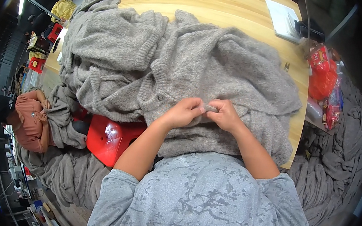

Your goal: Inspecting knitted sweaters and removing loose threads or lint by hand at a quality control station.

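A grey knitted cardigan (202, 71) is spread in a loose heap over a pale wooden table (226, 6), its bulk lying away from the person and its lower part draped over the near edge. Both hands are brought together at that near edge, directly in front of the body. The left hand (184, 112) and the right hand (225, 115) are each closed in a pinch on the same small fold of knit between them, fingertips almost touching. The garment's length runs roughly left to right across the table; neither hand is clearly nearer to it. A red plastic stool (111, 139) stands below the left forearm. A seated person in an orange top (30, 120) is seen at far left, holding similar grey knitwear.
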`<control>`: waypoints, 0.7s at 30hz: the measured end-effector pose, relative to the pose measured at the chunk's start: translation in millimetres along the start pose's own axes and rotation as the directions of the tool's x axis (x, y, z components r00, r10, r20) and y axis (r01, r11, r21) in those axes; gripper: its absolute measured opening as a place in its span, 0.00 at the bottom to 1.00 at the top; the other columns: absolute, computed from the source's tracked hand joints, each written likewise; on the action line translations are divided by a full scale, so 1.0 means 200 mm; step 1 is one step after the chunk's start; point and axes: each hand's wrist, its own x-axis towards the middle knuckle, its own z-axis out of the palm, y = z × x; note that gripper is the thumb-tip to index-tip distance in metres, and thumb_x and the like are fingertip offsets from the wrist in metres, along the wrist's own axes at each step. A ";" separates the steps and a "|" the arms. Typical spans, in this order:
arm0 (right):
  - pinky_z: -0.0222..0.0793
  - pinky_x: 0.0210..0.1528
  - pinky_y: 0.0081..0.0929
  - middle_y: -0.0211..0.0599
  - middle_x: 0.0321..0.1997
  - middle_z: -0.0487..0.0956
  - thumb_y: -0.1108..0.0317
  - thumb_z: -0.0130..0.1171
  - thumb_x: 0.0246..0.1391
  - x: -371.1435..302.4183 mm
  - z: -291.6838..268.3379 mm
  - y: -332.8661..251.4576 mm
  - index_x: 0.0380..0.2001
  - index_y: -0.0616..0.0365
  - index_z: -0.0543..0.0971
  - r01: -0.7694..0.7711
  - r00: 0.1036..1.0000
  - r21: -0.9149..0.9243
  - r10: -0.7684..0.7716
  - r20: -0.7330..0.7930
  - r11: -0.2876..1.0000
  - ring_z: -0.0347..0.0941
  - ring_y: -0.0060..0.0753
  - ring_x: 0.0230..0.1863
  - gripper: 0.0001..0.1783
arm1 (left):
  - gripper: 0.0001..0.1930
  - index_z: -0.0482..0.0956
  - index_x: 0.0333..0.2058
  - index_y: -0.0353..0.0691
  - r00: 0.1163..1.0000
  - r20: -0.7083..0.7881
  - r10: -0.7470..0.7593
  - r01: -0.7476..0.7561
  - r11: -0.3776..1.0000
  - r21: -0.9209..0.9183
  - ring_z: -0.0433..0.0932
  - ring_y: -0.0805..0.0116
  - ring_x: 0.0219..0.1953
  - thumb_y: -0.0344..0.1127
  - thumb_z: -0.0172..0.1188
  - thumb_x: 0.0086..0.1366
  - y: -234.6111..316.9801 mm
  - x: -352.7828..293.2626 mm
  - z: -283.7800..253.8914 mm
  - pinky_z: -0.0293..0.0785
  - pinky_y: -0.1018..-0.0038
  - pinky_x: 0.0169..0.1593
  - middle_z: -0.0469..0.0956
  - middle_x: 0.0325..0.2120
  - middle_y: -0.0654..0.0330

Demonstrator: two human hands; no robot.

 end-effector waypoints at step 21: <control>0.67 0.39 0.34 0.35 0.33 0.70 0.76 0.58 0.37 0.15 0.01 0.09 0.29 0.57 0.74 0.316 0.900 -0.652 -0.436 -0.024 0.689 0.68 0.41 0.40 0.11 | 0.08 0.74 0.32 0.38 0.838 -0.045 0.544 -0.342 0.589 0.732 0.75 0.56 0.35 0.26 0.57 0.51 -0.11 -0.16 0.12 0.73 0.66 0.37 0.74 0.31 0.55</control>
